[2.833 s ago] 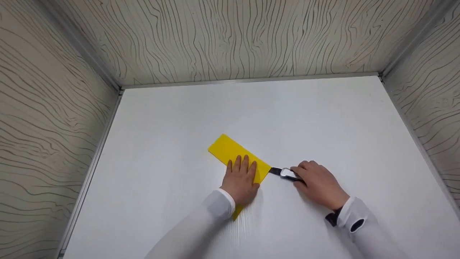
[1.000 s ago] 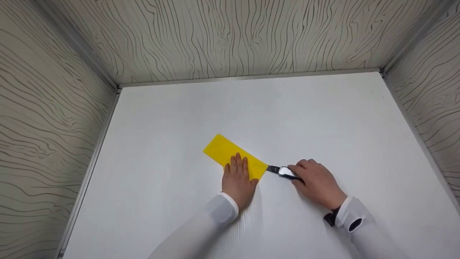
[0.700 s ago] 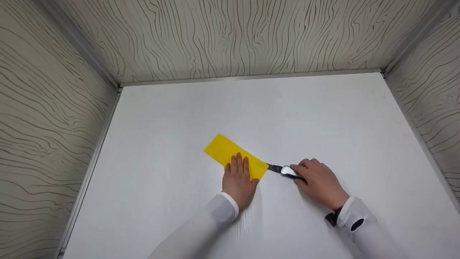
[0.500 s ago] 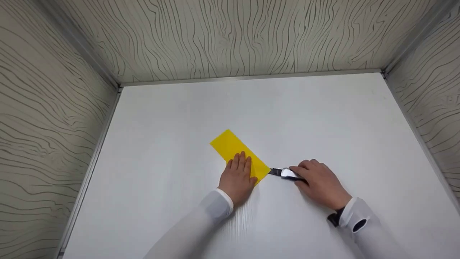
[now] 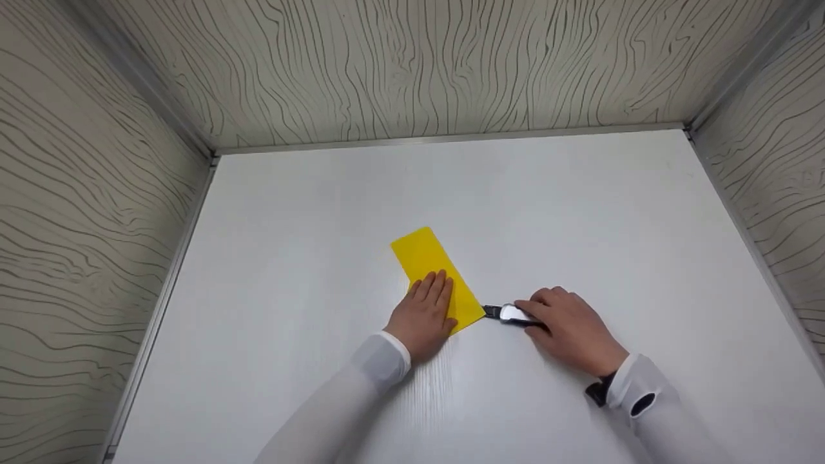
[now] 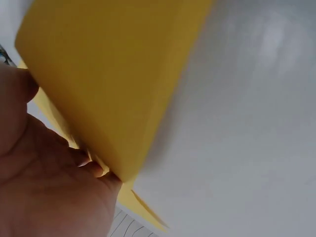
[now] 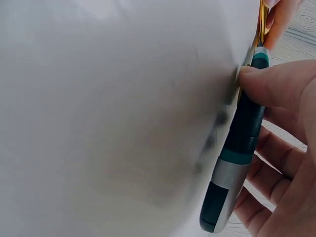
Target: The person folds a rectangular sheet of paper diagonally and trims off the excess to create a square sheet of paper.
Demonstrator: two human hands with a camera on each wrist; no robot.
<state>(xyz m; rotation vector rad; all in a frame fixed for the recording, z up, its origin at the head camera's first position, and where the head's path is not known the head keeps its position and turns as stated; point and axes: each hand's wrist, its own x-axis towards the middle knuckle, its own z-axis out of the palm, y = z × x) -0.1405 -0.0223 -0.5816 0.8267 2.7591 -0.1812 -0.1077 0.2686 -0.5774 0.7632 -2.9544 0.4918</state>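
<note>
A folded sheet of yellow paper (image 5: 419, 250) lies slantwise near the middle of the white table. My left hand (image 5: 422, 319) rests on it with fingers straight, covering its near part. In the left wrist view, a raised flap of the yellow paper (image 6: 113, 74) stands beside my left hand (image 6: 54, 163). My right hand (image 5: 570, 327) grips a utility knife (image 5: 515, 314) with a dark blade and silver front. The blade meets the paper's right corner; its tip is hidden there. The right wrist view shows the knife's black, green and silver handle (image 7: 242, 133) between thumb and fingers.
The white table (image 5: 309, 206) has a metal-edged frame. Behind it stands a wood-grain patterned wall (image 5: 412, 71), with similar panels at left and right. A black band (image 5: 599, 390) circles the right wrist, and both sleeves are white.
The paper has turned clockwise, its far end swinging right and away. My left hand has turned with it, still on top. My right hand and the knife have barely moved.
</note>
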